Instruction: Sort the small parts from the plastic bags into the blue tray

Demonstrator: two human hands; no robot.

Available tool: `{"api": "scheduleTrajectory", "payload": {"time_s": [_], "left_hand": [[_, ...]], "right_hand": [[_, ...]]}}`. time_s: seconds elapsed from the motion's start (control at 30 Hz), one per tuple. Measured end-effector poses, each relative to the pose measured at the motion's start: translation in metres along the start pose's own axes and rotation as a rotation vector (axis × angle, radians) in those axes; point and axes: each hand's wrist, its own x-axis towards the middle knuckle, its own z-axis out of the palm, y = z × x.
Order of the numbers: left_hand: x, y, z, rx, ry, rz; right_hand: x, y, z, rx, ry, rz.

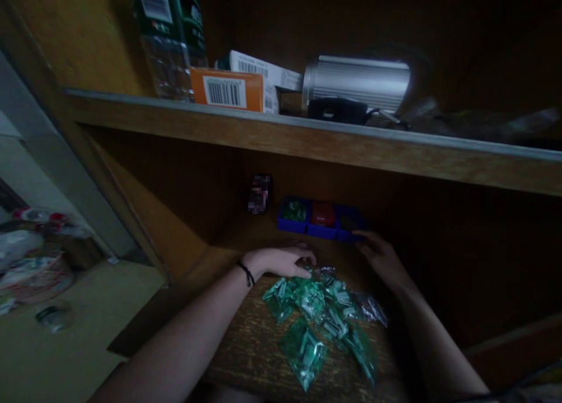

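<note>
My left hand (285, 261) rests at the back edge of a pile of small green plastic packets (311, 298). Its fingers are loosely curled, with a gap between thumb and fingertips and nothing visible in it. Behind the pile stands a row of small blue bins (321, 230). Green packets (294, 210) lie in the left bin and a red item (322, 213) in the middle one; the right bin's dark content is hard to make out. My right hand (380, 257) reaches to the right bin's front edge, fingers stretched out, and I see nothing held.
Above my hands runs a shelf edge (307, 131), carrying a plastic bottle (171, 46), an orange box (228, 90) and a silver cylinder (362, 78). A blurred dark object (259, 193) stands at the back left. Clear wrappers (371, 308) lie right of the pile.
</note>
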Motion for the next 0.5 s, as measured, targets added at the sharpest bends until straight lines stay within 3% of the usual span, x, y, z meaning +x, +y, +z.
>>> {"api": "scheduleTrajectory", "payload": {"time_s": [0.5], "left_hand": [[0.003, -0.013, 0.0, 0.228, -0.005, -0.146]], "right_hand": [[-0.003, 0.009, 0.005, 0.011, -0.095, 0.077]]}}
